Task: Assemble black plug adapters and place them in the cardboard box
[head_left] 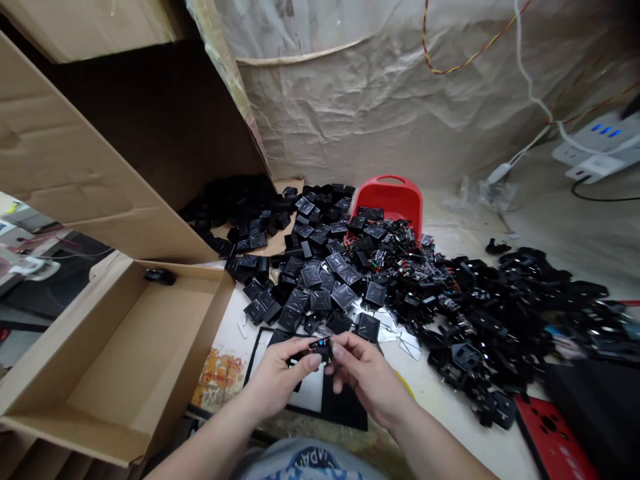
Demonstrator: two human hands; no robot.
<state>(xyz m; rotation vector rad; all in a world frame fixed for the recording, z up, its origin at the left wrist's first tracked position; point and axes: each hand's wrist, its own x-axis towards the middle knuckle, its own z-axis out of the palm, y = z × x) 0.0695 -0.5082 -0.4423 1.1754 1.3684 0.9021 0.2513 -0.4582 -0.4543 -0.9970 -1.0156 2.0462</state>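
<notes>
Above the near edge of the table, a small black plastic housing (324, 349) with coloured bits showing inside is held between both hands. My left hand (280, 377) pinches its left side between thumb and fingers. At its right side, the thumb and index finger of my right hand (365, 373) are closed on it, the other fingers curled below. Underneath lies a black mat (345, 407) with a pale panel on it, partly hidden by my hands. Just beyond, a heap of black square plastic cases (320, 300) covers the table.
A red bin (387, 193) lies tipped, circuit boards (420, 263) spilling out. Black plastic parts (500, 320) pile up on the right, near a red box (555, 433). At left stands an open cardboard box (115, 360) holding one black piece. A power strip (595, 147) sits far right.
</notes>
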